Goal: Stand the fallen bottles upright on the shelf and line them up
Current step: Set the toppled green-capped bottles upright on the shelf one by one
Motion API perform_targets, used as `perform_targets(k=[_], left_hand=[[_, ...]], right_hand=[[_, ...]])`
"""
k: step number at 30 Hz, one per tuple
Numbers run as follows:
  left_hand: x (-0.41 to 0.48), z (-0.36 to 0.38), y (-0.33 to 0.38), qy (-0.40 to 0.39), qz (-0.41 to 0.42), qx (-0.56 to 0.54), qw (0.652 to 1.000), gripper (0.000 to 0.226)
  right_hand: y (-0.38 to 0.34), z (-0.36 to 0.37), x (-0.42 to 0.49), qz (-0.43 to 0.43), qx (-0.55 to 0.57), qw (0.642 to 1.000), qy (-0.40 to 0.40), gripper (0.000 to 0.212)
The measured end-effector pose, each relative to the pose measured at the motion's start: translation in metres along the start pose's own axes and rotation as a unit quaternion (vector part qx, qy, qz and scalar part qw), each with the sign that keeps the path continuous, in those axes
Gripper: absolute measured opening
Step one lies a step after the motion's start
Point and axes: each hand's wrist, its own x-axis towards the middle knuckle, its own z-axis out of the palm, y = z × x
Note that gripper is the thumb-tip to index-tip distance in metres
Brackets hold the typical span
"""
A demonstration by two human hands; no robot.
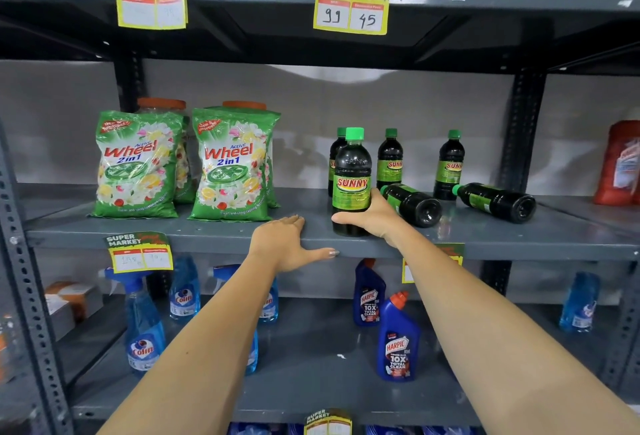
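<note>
Grey metal shelf [214,232] in a shop aisle: right hand [372,216] has its grip wrapped round an upright Sunny bottle [351,178] at the front edge. Left hand [287,242] lies flat and released on the shelf lip. Two fallen bottles [412,204] [495,202] lie just right; three stand behind.

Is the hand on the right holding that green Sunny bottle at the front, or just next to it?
Touching. The head view shows the right hand wrapped around the lower part of the front Sunny bottle, which stands upright at the shelf edge.
</note>
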Motion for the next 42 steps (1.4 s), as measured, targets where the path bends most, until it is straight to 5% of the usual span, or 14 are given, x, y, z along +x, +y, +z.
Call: perform_targets(k=[5,9,13,15,18,21,24,27,35,42], left_hand=[[0.001,-0.001,-0.001,0.012,0.013,-0.012,1.000,0.111],[-0.003,0.000,-0.005,0.041,0.045,-0.104,0.993,0.107],[-0.012,0.008,0.018,0.288,0.137,-0.118,0.940,0.063],[-0.017,0.011,0.053,0.352,0.195,-0.119,0.907,0.043],[-0.016,0.023,0.113,0.277,0.255,-0.121,0.918,0.047],[-0.001,0.039,0.147,0.238,0.213,-0.077,0.945,0.067],[0.011,0.052,0.157,0.235,0.169,-0.031,0.957,0.056],[0.017,0.059,0.163,0.261,0.125,-0.036,0.956,0.031],[0.013,0.063,0.166,0.285,0.108,-0.073,0.950,0.029],[0.017,0.069,0.165,0.317,0.114,-0.054,0.940,0.038]], right_hand=[[-0.008,-0.007,-0.011,-0.024,0.070,0.996,0.040,0.089],[-0.016,-0.033,-0.021,-0.093,0.184,0.943,0.261,0.045],[-0.016,-0.079,-0.011,-0.130,0.107,0.906,0.388,0.019],[-0.012,-0.101,-0.001,-0.109,0.019,0.922,0.371,0.013],[-0.002,-0.121,0.011,-0.059,-0.111,0.945,0.302,0.021],[0.007,-0.130,0.027,-0.015,-0.208,0.958,0.199,0.034],[0.010,-0.130,0.038,0.019,-0.255,0.961,0.109,0.048],[0.010,-0.125,0.044,0.053,-0.244,0.967,0.057,0.064],[0.017,-0.108,0.041,0.114,-0.233,0.966,0.008,0.062],[0.036,-0.102,0.044,0.133,0.034,0.985,0.107,0.058]])
